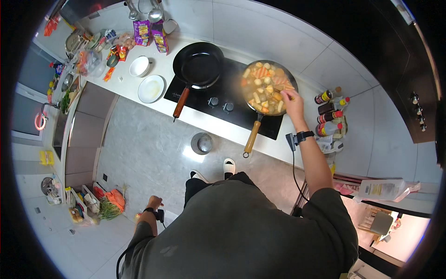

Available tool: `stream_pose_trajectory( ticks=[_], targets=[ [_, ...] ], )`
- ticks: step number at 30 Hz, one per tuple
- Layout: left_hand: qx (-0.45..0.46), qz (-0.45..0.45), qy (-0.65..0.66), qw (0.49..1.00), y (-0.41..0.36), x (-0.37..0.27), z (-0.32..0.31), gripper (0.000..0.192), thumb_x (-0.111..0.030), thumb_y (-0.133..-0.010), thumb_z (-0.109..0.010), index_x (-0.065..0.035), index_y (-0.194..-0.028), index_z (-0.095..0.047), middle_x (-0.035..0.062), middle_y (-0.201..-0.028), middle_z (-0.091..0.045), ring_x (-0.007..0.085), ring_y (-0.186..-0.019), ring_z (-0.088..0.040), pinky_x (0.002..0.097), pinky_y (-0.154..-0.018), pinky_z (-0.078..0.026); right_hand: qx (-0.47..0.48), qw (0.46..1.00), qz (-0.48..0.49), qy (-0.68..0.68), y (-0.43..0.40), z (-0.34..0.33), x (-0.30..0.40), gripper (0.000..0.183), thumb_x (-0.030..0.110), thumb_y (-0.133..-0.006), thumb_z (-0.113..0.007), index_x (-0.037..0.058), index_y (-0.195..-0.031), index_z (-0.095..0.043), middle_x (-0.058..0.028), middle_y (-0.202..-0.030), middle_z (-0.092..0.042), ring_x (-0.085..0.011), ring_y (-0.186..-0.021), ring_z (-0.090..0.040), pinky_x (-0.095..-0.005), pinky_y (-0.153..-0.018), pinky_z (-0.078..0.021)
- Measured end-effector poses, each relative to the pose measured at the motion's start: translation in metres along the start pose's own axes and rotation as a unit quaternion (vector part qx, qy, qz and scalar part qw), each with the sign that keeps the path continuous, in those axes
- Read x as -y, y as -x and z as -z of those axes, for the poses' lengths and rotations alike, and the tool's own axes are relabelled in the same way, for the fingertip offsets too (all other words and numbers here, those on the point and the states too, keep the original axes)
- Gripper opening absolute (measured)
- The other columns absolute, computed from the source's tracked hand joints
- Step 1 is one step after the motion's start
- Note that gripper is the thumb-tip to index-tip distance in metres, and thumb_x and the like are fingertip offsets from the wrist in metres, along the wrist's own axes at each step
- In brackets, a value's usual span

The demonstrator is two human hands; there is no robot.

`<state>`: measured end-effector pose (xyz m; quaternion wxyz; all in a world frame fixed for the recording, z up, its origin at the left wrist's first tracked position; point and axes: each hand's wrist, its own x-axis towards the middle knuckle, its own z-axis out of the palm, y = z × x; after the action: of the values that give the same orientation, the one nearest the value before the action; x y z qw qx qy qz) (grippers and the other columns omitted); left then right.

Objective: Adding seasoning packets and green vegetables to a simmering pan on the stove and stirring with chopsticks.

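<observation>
My right hand (292, 101) is over the right edge of a pan of simmering stew (266, 89), its thumb and fingers pinched together near the surface. Whether something small is between the fingertips cannot be told. Pieces of fish cake, balls and other chunks float in the brown broth, and the pan's wooden handle (252, 138) points towards me. An empty black frying pan (198, 64) with a reddish-brown handle rests on the left of the black cooktop (223, 120). My left hand (154, 202) hangs low at my left side, away from the counter, its fingers partly curled.
Several sauce bottles (327, 113) stand right of the cooktop. A white bowl (139, 66) and a white plate (151, 89) lie to its left, with snack packets (142, 33) behind. A metal pot (202, 143) is on the floor. Vegetables (110, 208) lie at the lower left.
</observation>
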<state>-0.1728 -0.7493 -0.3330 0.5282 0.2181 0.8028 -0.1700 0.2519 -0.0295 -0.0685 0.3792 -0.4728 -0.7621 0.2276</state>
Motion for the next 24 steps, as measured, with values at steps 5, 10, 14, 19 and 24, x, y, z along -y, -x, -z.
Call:
stream_pose_trajectory(
  ticks=[5, 10, 14, 19, 24],
  targets=[
    [-0.024, -0.025, 0.143, 0.989, 0.022, 0.013, -0.016, 0.022, -0.007, -0.091, -0.044, -0.0017, -0.085, -0.064, 0.0048, -0.081, -0.074, 0.0165, -0.053, -0.064, 0.0314, -0.047, -0.050, 0.066, 0.997, -0.025, -0.030, 0.014, -0.012, 0.006, 0.019, 0.018, -0.089, -0.070, -0.0004, -0.093, -0.072, -0.0167, -0.088, -0.069, -0.0299, -0.081, -0.067, -0.0341, -0.074, -0.0519],
    [-0.016, -0.041, 0.027, 0.999, 0.054, -0.014, 0.002, 0.019, -0.006, -0.093, -0.045, -0.0053, -0.086, -0.063, 0.0006, -0.084, -0.074, 0.0125, -0.059, -0.066, 0.0298, -0.049, -0.052, 0.005, 0.999, -0.020, -0.030, -0.014, 0.006, 0.031, 0.019, 0.015, -0.090, -0.069, -0.0027, -0.094, -0.070, -0.0114, -0.085, -0.068, -0.0211, -0.075, -0.065, -0.0292, -0.070, -0.0496],
    [-0.016, -0.024, 0.123, 0.992, 0.042, -0.010, -0.002, 0.021, -0.006, -0.093, -0.045, -0.0055, -0.083, -0.063, 0.0018, -0.083, -0.074, 0.0123, -0.058, -0.066, 0.0308, -0.049, -0.052, -0.007, 0.993, 0.094, -0.067, -0.063, -0.030, 0.019, 0.018, 0.014, -0.090, -0.068, -0.0020, -0.098, -0.070, -0.0118, -0.089, -0.068, -0.0215, -0.078, -0.064, -0.0295, -0.072, -0.0493],
    [-0.077, -0.126, 0.069, 0.987, 0.023, 0.017, -0.022, 0.023, -0.010, -0.089, -0.044, -0.0045, -0.076, -0.062, 0.0049, -0.079, -0.074, 0.0144, -0.049, -0.062, 0.0312, -0.048, -0.052, -0.002, 0.992, 0.113, -0.056, -0.073, -0.067, -0.012, 0.019, 0.015, -0.089, -0.069, -0.0020, -0.097, -0.070, -0.0137, -0.092, -0.068, -0.0256, -0.081, -0.065, -0.0313, -0.075, -0.0496],
    [-0.041, -0.007, 0.379, 0.924, 0.042, 0.014, -0.038, 0.023, -0.014, -0.092, -0.047, -0.0033, -0.082, -0.064, 0.0086, -0.078, -0.073, 0.0185, -0.053, -0.064, 0.0331, -0.046, -0.048, 0.067, 0.995, 0.031, -0.062, -0.048, -0.053, -0.016, 0.025, 0.020, -0.090, -0.070, -0.0021, -0.100, -0.070, -0.0156, -0.100, -0.068, -0.0323, -0.094, -0.064, -0.0357, -0.084, -0.0493]
  ],
)
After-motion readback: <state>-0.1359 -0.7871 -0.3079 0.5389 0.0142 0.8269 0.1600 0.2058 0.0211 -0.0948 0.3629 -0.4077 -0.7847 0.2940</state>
